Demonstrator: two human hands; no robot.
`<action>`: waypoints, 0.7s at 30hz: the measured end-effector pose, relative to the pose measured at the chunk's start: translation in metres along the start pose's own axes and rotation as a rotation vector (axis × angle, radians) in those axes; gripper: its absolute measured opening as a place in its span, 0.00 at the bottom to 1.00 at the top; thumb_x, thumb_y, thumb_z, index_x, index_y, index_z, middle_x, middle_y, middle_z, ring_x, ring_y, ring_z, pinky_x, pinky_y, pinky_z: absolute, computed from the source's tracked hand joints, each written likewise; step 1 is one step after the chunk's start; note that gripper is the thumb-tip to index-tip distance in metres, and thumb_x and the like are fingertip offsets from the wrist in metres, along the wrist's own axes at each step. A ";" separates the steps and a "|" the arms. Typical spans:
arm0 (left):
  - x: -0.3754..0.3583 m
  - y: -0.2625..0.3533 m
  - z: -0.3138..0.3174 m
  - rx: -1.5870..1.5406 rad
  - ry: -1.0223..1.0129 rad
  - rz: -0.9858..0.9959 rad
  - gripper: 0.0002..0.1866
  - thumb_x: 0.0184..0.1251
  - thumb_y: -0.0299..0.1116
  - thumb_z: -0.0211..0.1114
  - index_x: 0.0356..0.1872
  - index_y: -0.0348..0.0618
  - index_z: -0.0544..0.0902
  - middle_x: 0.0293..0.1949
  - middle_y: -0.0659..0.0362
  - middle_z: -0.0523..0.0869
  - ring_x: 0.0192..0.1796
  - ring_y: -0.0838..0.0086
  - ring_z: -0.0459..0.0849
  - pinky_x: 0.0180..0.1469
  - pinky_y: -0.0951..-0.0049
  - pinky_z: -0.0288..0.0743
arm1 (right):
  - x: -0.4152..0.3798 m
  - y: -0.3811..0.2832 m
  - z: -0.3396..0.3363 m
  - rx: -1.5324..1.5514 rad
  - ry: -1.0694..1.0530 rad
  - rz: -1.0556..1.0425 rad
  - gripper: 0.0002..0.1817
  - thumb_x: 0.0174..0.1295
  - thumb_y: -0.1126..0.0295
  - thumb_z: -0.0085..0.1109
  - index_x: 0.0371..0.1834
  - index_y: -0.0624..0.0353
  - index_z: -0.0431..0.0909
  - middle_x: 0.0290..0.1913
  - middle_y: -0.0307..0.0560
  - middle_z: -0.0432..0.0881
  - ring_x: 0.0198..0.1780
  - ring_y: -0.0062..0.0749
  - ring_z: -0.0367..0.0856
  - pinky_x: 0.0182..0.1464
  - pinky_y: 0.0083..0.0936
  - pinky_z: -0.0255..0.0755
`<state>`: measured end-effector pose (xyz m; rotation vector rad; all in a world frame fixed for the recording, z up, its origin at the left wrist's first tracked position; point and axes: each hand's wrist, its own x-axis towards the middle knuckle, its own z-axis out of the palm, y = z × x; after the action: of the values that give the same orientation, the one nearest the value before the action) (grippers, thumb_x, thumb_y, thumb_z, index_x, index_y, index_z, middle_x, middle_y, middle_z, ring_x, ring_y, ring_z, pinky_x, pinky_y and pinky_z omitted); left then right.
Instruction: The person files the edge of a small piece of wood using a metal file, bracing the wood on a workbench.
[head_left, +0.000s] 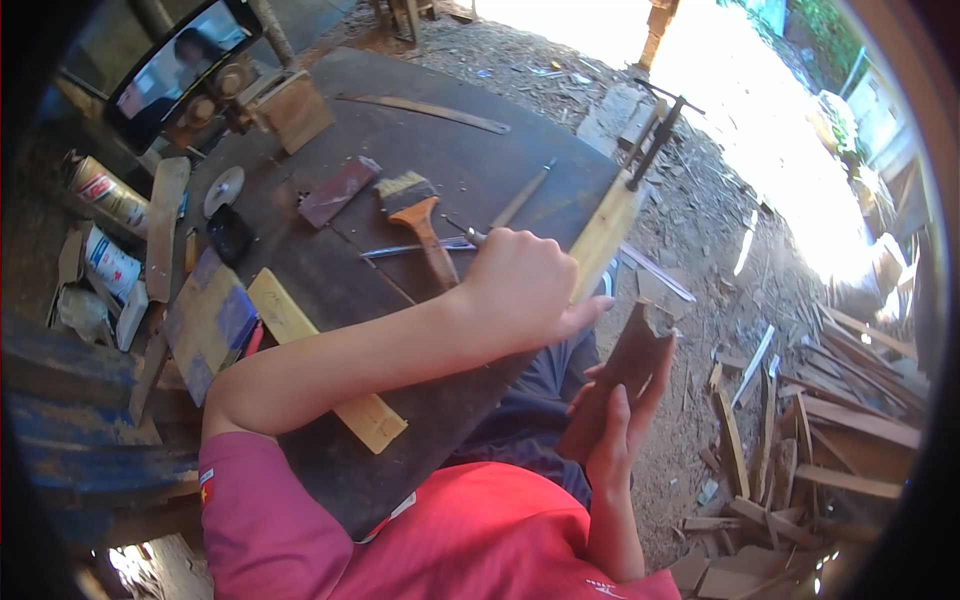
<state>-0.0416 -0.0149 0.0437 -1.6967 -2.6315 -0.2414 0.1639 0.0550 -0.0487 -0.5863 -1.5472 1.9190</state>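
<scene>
My left hand [525, 285] is closed in a fist above the dark table, the thumb stretched toward the right. From the fist pokes a slim metal tool [472, 236] with a thin tip; its kind is hidden by the fingers. My right hand [622, 435] grips a dark brown piece of wood [615, 385] with a notched, rough upper end, held tilted beside the table over my lap. Close to the left hand lie a paintbrush [425, 230] with a wooden handle and a slender pointed tool [524, 195].
On the dark table [440, 165] are a reddish-brown block [340, 192], a flat strip [430, 112] and a yellowish wooden bar [330, 360]. A clamp [657, 143] stands at a pale board's end. Spray can [108, 190] at left; scrap wood [850, 430] covers the ground at right.
</scene>
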 end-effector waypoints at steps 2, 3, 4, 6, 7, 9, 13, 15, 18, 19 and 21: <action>-0.006 0.001 0.001 -0.015 -0.035 -0.028 0.39 0.72 0.69 0.59 0.26 0.36 0.90 0.21 0.48 0.88 0.27 0.57 0.92 0.32 0.59 0.83 | -0.001 -0.001 0.002 -0.025 0.020 0.012 0.48 0.77 0.60 0.54 0.90 0.41 0.32 0.50 0.56 0.81 0.36 0.31 0.83 0.39 0.30 0.81; -0.007 0.001 0.001 -0.024 -0.053 -0.038 0.40 0.72 0.69 0.59 0.26 0.36 0.90 0.21 0.48 0.88 0.27 0.58 0.92 0.32 0.59 0.83 | -0.001 0.000 0.002 -0.037 0.022 0.016 0.47 0.77 0.59 0.54 0.90 0.41 0.33 0.51 0.56 0.81 0.36 0.31 0.83 0.39 0.30 0.81; -0.008 0.002 0.000 -0.013 -0.068 -0.040 0.39 0.71 0.70 0.59 0.27 0.36 0.91 0.21 0.48 0.88 0.28 0.58 0.92 0.33 0.59 0.83 | -0.001 0.000 0.002 -0.049 0.023 0.021 0.47 0.77 0.59 0.54 0.90 0.41 0.33 0.51 0.56 0.81 0.36 0.31 0.83 0.39 0.30 0.82; -0.008 0.002 0.000 -0.007 -0.062 -0.029 0.39 0.71 0.69 0.59 0.27 0.36 0.91 0.22 0.48 0.89 0.28 0.58 0.92 0.33 0.59 0.83 | 0.000 0.000 0.003 -0.063 0.017 0.024 0.47 0.77 0.58 0.54 0.90 0.40 0.34 0.51 0.56 0.81 0.36 0.31 0.83 0.39 0.30 0.82; -0.008 0.001 0.000 -0.002 -0.059 -0.025 0.39 0.71 0.69 0.59 0.28 0.36 0.91 0.22 0.48 0.89 0.28 0.58 0.92 0.33 0.60 0.83 | 0.000 0.000 0.004 -0.069 0.014 0.025 0.47 0.77 0.57 0.54 0.90 0.40 0.34 0.51 0.56 0.81 0.36 0.31 0.83 0.39 0.30 0.82; -0.010 0.000 0.002 0.004 -0.029 -0.015 0.37 0.71 0.67 0.61 0.27 0.37 0.90 0.23 0.48 0.89 0.28 0.59 0.93 0.33 0.61 0.83 | 0.000 0.000 0.005 -0.071 0.003 0.026 0.46 0.77 0.57 0.54 0.90 0.40 0.35 0.50 0.56 0.81 0.36 0.31 0.83 0.39 0.30 0.82; -0.009 0.007 0.011 0.019 -0.014 -0.035 0.33 0.71 0.63 0.63 0.25 0.39 0.89 0.22 0.50 0.89 0.28 0.63 0.93 0.33 0.63 0.83 | 0.001 -0.001 0.007 -0.062 -0.001 0.031 0.46 0.77 0.56 0.54 0.90 0.40 0.35 0.50 0.56 0.81 0.36 0.30 0.83 0.38 0.30 0.81; -0.010 0.014 0.015 0.086 0.015 -0.025 0.31 0.72 0.61 0.64 0.25 0.40 0.89 0.21 0.52 0.88 0.27 0.64 0.92 0.33 0.64 0.82 | 0.002 0.001 0.007 -0.052 0.005 0.027 0.46 0.77 0.56 0.54 0.90 0.40 0.36 0.50 0.56 0.80 0.36 0.30 0.83 0.38 0.30 0.81; -0.011 0.012 0.014 0.121 0.034 0.002 0.30 0.73 0.61 0.64 0.25 0.41 0.89 0.20 0.54 0.88 0.26 0.66 0.91 0.31 0.66 0.79 | 0.003 0.003 0.005 -0.036 0.024 0.028 0.46 0.77 0.56 0.54 0.90 0.41 0.36 0.49 0.55 0.81 0.35 0.30 0.82 0.38 0.29 0.81; -0.012 0.010 0.013 0.121 0.036 0.016 0.30 0.73 0.61 0.63 0.25 0.42 0.89 0.20 0.55 0.87 0.25 0.67 0.91 0.30 0.66 0.78 | 0.003 0.003 0.004 -0.034 0.028 0.027 0.46 0.78 0.56 0.54 0.90 0.41 0.36 0.49 0.55 0.81 0.35 0.30 0.82 0.37 0.29 0.81; -0.015 0.013 0.013 0.186 0.095 0.012 0.30 0.73 0.62 0.63 0.24 0.44 0.87 0.19 0.57 0.86 0.24 0.70 0.89 0.30 0.68 0.75 | 0.003 0.004 0.000 -0.034 0.043 0.025 0.46 0.78 0.56 0.54 0.90 0.42 0.36 0.48 0.55 0.81 0.34 0.29 0.82 0.37 0.28 0.81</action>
<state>-0.0219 -0.0218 0.0309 -1.6004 -2.4888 -0.0717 0.1606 0.0561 -0.0528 -0.6599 -1.5548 1.8895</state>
